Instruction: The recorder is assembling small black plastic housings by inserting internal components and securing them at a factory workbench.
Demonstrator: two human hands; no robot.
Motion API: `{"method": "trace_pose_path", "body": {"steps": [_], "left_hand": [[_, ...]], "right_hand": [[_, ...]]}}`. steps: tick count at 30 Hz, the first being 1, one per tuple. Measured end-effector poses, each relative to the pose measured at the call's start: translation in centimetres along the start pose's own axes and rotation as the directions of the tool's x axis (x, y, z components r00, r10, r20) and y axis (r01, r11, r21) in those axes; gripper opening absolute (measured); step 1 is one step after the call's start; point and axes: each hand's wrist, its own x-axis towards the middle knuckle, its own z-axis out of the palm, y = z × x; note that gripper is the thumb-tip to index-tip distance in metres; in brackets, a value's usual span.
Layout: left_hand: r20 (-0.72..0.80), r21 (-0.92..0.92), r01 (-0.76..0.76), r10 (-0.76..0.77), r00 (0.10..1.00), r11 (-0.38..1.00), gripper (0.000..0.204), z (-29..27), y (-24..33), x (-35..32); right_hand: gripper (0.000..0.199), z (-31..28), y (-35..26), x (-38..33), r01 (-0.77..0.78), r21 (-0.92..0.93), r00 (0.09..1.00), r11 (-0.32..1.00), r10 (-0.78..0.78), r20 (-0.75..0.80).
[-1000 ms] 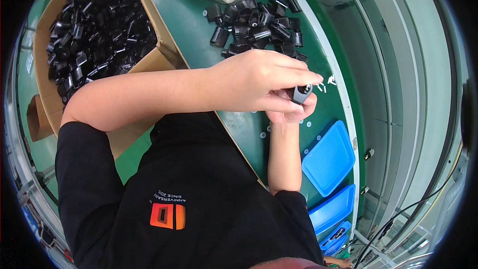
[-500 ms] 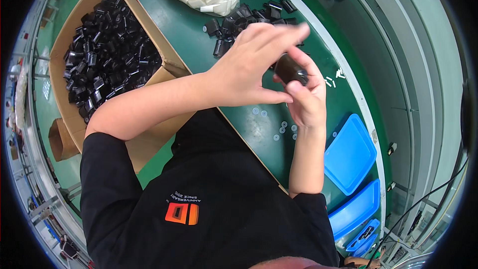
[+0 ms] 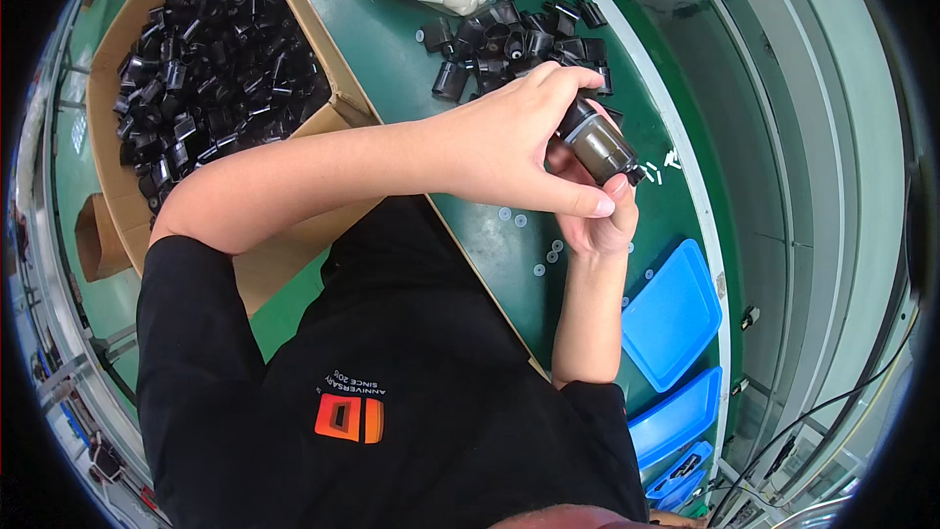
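Left hand, half open, curves thumb and fingers around a dark cylinder right of the frame's centre; whether it grips, I cannot tell. Right hand, partly hidden, holds the cylinder, thumb at its lower end. Its smooth, glossy wall might slip from so light a hold and scatter the flat, pale washers. Farther out: shiny black parts, upper centre; a stiff cardboard box, left.

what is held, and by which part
A dark translucent cylinder, by its body near the narrow tip, in the right hand; left hand hold unclear.
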Motion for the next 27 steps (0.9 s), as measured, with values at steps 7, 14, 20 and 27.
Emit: {"method": "trace_pose_path", "body": {"steps": [7,14,20,27], "left_hand": [[-0.001,0.098,0.059,-0.059,0.998,0.993,0.110,0.2,0.5,-0.1],[-0.024,0.192,0.001,0.004,1.000,0.981,0.108,0.4,0.0,0.0],[-0.042,0.164,-0.031,0.039,0.998,0.986,0.098,0.6,0.9,-0.4],[-0.044,0.193,-0.106,0.116,0.992,0.975,0.089,0.5,0.3,0.0]], "right_hand": [[0.083,0.9,0.4,-0.3,-0.010,0.027,0.999,1.000,0.012,-0.053],[0.081,1.1,0.1,-0.5,-0.038,-0.005,0.997,0.999,0.038,-0.067],[0.076,2.0,1.5,-0.6,0.122,-0.016,0.984,0.992,-0.123,-0.128],[0.072,0.3,0.5,-0.2,0.079,-0.003,0.997,0.997,-0.079,-0.002]]}}
